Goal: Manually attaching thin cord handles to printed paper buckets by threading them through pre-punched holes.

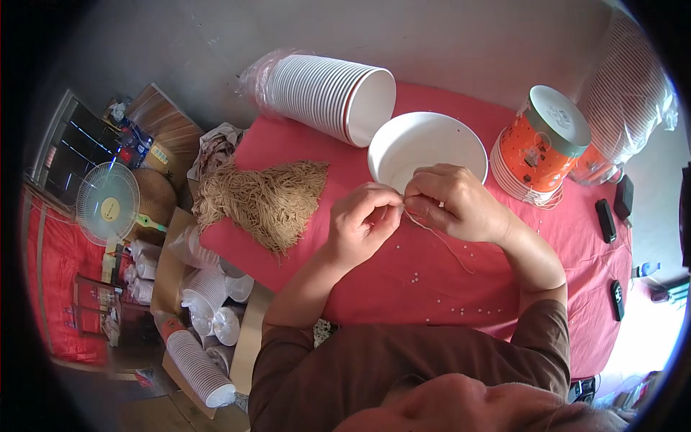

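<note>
My left hand (365,222) and my right hand (458,203) meet over the table, close in front of an open white paper tub (471,144). Fingertips of both are pinched together on a thin pale string (448,245). Its loose end trails from under my right hand down toward the tabletop; the pinched part is mostly hidden by the fingers. To the left of my hands lies a thick bundle of tan strings (277,205). Small white beads (416,279) are scattered over the red cloth in front of my hands.
A long stack of white tubs (324,90) lies on its side at the back. Upside-down orange tubs (536,147) stand at right, near black devices (606,220) and a remote control (617,299). Left of the red-covered table (360,299) sits a cardboard box (253,327) of wrapped cups.
</note>
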Motion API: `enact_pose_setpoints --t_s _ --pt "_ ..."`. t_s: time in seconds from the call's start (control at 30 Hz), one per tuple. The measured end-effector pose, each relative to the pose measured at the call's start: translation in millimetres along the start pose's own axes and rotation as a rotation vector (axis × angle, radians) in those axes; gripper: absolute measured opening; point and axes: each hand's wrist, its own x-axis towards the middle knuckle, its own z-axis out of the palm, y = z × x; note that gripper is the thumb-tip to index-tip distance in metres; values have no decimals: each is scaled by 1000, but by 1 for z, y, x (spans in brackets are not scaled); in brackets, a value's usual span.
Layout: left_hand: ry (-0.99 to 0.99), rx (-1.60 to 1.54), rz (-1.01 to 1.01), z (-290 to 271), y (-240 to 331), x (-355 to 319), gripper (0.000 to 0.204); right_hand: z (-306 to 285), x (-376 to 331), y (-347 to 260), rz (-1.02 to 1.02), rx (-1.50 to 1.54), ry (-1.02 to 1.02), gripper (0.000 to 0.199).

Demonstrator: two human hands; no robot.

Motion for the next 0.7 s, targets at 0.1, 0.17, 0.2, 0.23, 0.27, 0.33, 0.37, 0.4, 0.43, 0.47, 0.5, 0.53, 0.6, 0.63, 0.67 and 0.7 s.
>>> enact_pose_setpoints --t_s 0.1,0.17,0.2,0.23,0.27,0.33,0.37,0.4,0.43,0.47,0.5,0.53,0.6,0.63,0.67,0.7 --pt "-6 13 -12 -1 1 1 19 -2 0 -2 33 52 -21 8" --pt "-2 -18 22 -2 -2 1 18 -2 1 -3 62 98 -29 7" --pt "0 -17 22 -2 -3 1 18 -2 1 -4 60 98 -30 7" --pt "-1 -43 26 -1 -5 0 18 -3 1 -6 93 142 -41 6" --pt "-2 -70 30 -1 -5 -1 18 -4 1 -7 126 185 -52 6" --pt "-5 -75 26 -1 -6 -1 17 -3 0 -6 144 212 -51 6" --pt "-9 -80 22 -1 -6 -1 17 -3 0 -6 162 239 -51 6" --pt "-8 -78 22 -1 -5 -2 17 -3 0 -5 160 240 -52 6" --pt "-7 -96 10 -1 -5 -3 17 -2 0 -4 182 250 -56 6" --pt "-5 -114 -2 -1 -5 -3 17 -2 -1 -4 203 260 -59 7" --pt "-5 -114 -2 -1 -5 -3 17 -2 -1 -3 203 260 -59 7" --pt "-8 -129 -5 0 -5 -3 16 -2 -2 -2 198 260 -52 8" --pt "-11 -142 -8 0 -7 -4 16 -3 -2 -1 192 261 -46 9" --pt "-21 -167 -27 0 -8 -5 15 -3 -2 0 197 266 -52 9" --pt "-31 -191 -47 0 -9 -7 14 -3 -2 1 201 271 -57 10" --pt "-31 -190 -47 0 -10 -8 14 -3 -2 1 200 271 -57 10"
